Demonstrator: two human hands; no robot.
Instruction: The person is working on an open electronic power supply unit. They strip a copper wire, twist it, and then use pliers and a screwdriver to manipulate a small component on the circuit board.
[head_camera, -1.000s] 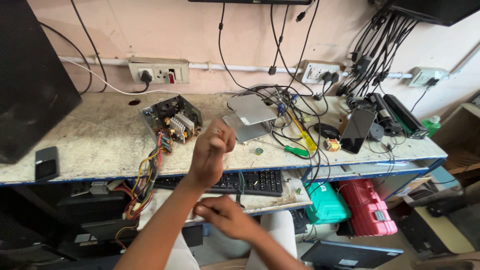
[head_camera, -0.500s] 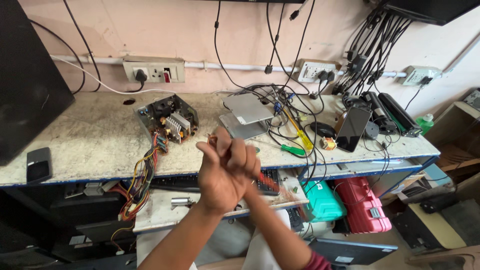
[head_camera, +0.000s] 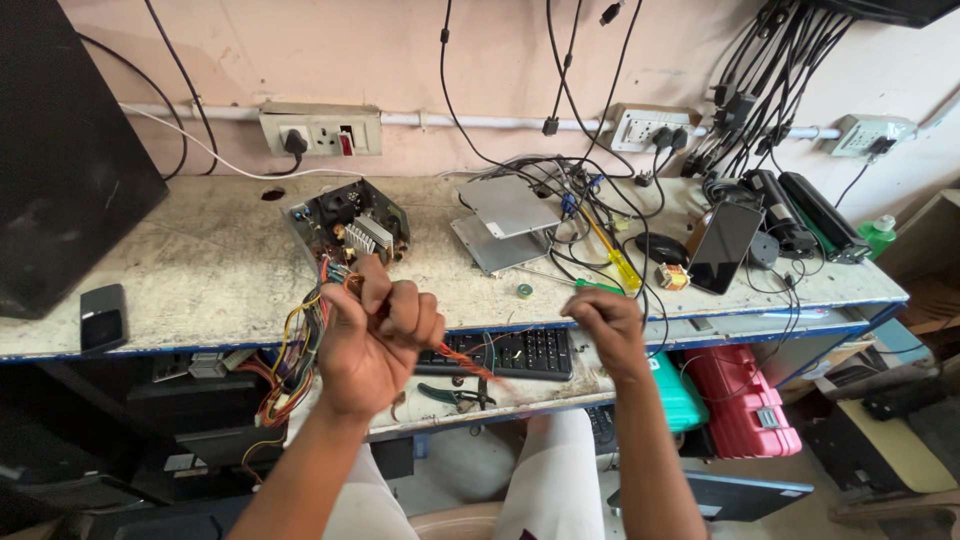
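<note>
Left hand (head_camera: 375, 345): raised over the bench edge at about 7 o'clock of the view, fingers curled into a fist around an orange wire (head_camera: 462, 362).
Orange wire: runs from the left fist toward 4 o'clock, across the front of the keyboard (head_camera: 515, 352); whether it reaches the right hand cannot be told.
Right hand (head_camera: 603, 322): at about 5 o'clock of the view, fingers clenched; what they pinch, if anything, cannot be told.
Power supply box (head_camera: 348, 225): open metal case on the bench at 12 o'clock of the left hand, circuit parts showing.
Wire bundle (head_camera: 290, 370): coloured leads hanging from the box over the bench edge, at 9 o'clock of the left hand.
Keyboard: black, on the lower shelf between the two hands.
Pliers (head_camera: 455, 396): on the shelf at 4 o'clock of the left hand.
Metal plates (head_camera: 505, 225): two grey sheets, stacked askew, at 1 o'clock of the left hand.
Screwdriver (head_camera: 612, 255): yellow handle, at 12 o'clock of the right hand.
Phone (head_camera: 724, 248): dark screen, leaning at 2 o'clock of the right hand.
Bench (head_camera: 200, 270): worn pale top, blue edge.
</note>
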